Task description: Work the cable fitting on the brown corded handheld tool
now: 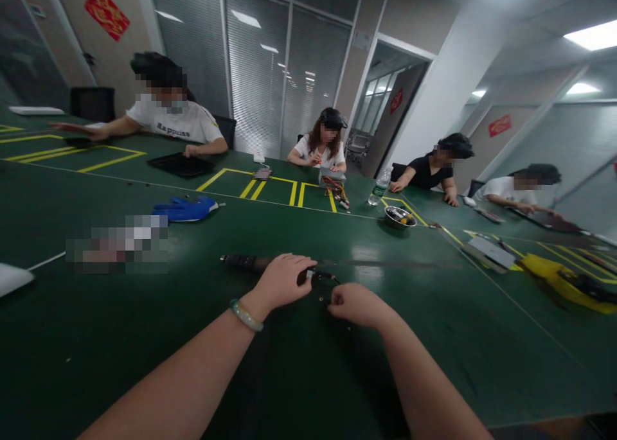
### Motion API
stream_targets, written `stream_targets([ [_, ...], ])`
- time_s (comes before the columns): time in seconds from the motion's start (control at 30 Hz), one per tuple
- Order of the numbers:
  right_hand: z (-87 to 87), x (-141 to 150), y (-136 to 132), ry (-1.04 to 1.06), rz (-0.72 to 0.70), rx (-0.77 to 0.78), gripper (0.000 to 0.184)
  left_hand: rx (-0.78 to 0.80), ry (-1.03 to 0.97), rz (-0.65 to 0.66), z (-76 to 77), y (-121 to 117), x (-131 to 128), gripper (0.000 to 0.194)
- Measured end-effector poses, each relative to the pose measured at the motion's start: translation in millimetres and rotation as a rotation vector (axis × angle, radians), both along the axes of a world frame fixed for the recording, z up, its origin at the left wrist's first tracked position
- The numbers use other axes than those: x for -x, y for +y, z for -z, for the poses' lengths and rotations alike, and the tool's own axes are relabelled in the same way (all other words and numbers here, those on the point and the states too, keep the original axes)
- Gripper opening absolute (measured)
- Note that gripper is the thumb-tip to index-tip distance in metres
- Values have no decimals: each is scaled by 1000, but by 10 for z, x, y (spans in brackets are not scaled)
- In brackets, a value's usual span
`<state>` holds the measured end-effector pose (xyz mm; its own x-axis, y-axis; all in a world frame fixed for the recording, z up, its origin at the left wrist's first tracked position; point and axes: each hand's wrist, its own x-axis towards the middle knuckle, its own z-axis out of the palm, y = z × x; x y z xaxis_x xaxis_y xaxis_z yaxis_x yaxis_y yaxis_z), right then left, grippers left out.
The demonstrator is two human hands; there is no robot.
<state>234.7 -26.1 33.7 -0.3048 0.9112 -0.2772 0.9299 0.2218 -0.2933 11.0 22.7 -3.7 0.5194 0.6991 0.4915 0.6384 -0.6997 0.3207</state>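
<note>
My left hand (285, 282), with a green bangle at the wrist, curls its fingers around a small black part with a white label (309, 274). A short black cable (328, 277) runs from that part toward the right. Just left of the same hand, a dark stick-shaped tool with a metal tip (238, 261) lies on the green table (299, 388); whether the hand touches it is unclear. My right hand (359, 305) is closed beside the cable's end, its fingertips turned down and inward. What they pinch, if anything, is hidden. A tiny brass-coloured piece (321, 299) lies between the hands.
A blue glove (186, 209) lies at the left. Farther off stand a water bottle (380, 186), a metal bowl of small items (400, 217) and a grey box with coloured wires (332, 178). A yellow item (562, 282) lies right. Several people sit across the table.
</note>
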Motion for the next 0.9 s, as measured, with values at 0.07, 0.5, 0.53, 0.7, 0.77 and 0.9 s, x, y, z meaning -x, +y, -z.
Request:
stream_targets([
  [0.07, 99, 41, 12, 164, -12, 58, 9, 5, 30, 5, 13, -5, -26, 40],
  [0.5, 366, -3, 83, 911, 342, 197, 24, 40, 182, -79, -5, -89, -134, 32],
  [0.53, 381, -25, 86, 851, 368, 151, 20, 44, 196, -81, -16, -97, -120, 30],
  [0.7, 397, -49, 64, 492, 308, -144, 9, 24, 244, -132, -45, -156, -110, 26],
  [0.77, 376, -15, 40, 429, 290, -186, 9, 15, 244, -136, -41, -171, -120, 24],
  [0.9, 343, 60, 1, 365, 284, -257, 11, 9, 219, -102, -22, -166, -115, 22],
])
